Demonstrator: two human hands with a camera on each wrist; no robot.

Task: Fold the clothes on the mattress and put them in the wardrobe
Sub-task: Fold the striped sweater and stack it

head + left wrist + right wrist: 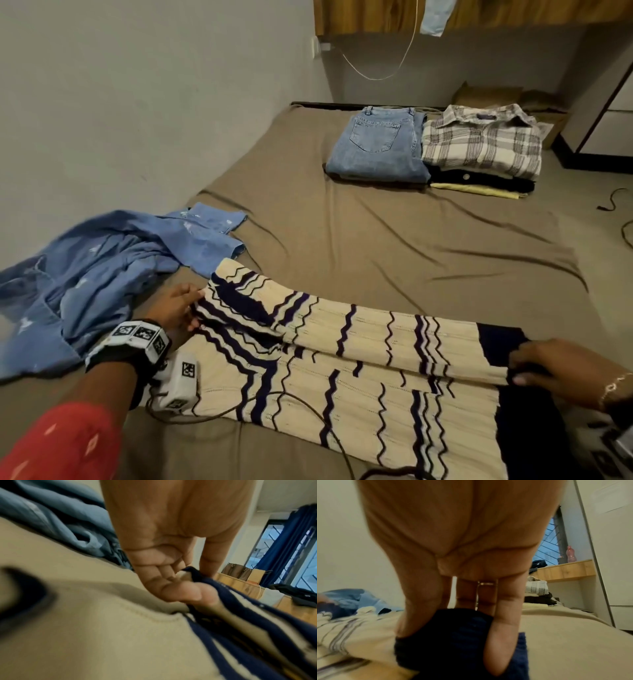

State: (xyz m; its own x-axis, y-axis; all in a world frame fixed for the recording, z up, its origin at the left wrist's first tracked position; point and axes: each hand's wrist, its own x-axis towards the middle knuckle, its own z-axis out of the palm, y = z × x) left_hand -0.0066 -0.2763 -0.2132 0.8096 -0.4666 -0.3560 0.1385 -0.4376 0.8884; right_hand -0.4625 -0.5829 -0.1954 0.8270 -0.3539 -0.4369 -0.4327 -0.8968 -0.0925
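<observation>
The sweater [342, 359], spread on the mattress [376, 233] beside the blue shirt [102, 274], is pinched at opposite ends by the left hand [174, 308] and right hand [561, 370], so one side can be folded over evenly.

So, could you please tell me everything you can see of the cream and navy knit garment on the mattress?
The cream knit garment has wavy navy stripes and a solid navy band at one end. It looks like ribbed, soft knitwear. It lies flat, lengthwise across the near part of the brown mattress, with one long side folded over onto itself. The left hand pinches its striped end, the right hand grips the navy band. Its far corner overlaps the crumpled blue shirt.
</observation>
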